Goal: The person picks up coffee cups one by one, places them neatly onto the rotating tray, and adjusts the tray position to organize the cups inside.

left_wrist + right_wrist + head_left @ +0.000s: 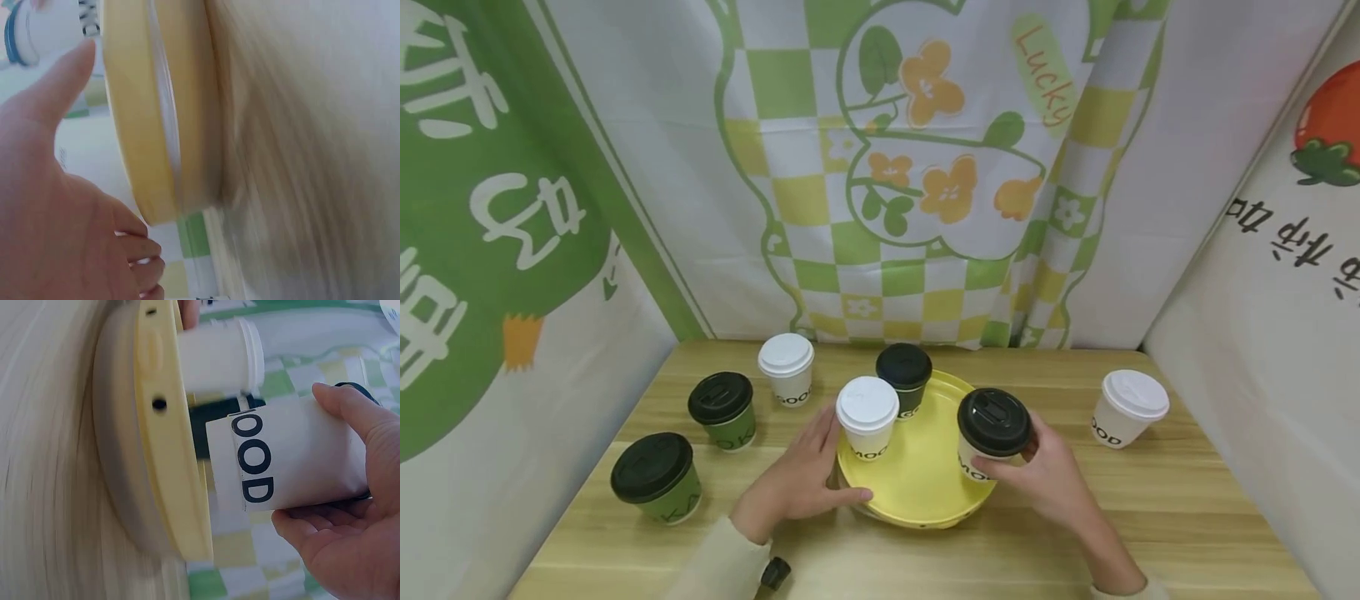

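Over the right part of the round yellow tray (pixel 917 496), the right hand (pixel 1054 475) grips the black-lidded white cup (pixel 994 425), thumb and fingers bent round its wall. The left hand (pixel 801 479) is spread wide at the tray's left rim. Good handling here means, I judge, keeping the cup upright, gripping its wall lightly rather than the lid, steadying the tray, and staying clear of the white-lidded cup (pixel 868 417) and dark cup (pixel 904 375) standing on it. Whether the held cup's base touches the tray, I cannot tell; nor how firmly the left hand presses. The white-lidded cup partly hides the dark one. Farther out, green cups (pixel 658 479) and white cups (pixel 1127 408) stand on the table (pixel 1180 517); lids conceal any contents. A small black object (pixel 775 573) by the left sleeve (pixel 726 558) is unclear.
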Demonstrator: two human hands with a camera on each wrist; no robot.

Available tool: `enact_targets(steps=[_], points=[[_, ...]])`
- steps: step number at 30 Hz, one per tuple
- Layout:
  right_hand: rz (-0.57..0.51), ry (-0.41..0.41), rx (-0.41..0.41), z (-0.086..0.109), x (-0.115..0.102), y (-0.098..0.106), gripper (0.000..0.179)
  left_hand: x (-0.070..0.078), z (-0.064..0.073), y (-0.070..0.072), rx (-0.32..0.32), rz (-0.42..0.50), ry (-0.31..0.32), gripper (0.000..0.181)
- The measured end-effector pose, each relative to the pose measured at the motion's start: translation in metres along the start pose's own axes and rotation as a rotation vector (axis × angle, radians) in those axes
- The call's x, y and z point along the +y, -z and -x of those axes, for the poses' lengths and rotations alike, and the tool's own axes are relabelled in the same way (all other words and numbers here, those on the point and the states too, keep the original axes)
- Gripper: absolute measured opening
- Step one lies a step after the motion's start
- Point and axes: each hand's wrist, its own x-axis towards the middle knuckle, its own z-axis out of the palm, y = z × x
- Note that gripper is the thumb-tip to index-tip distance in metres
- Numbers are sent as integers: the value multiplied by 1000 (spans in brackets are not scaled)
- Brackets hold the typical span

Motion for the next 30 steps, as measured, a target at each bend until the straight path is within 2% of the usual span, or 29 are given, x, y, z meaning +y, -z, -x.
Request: enact_targets(steps=[5,11,16,22,30], points=[[-75,53,-74,-8,-7,-25,82,12,9,-5,-34,-39,74,128],[-135,66,-174,-13,-11,-52,82,18,11,-9,-25,-45,100,124],[-176,69,-246,-14,-7,-69,82,13,11,-7,-25,-60,71,123],[-194,72,-286,-14,-2,-82,82,-2,6,-6,-41,-62,6,124],[-190,87,-308,-15,0,-98,83,-7,5,-3,-72,-36,20,123]])
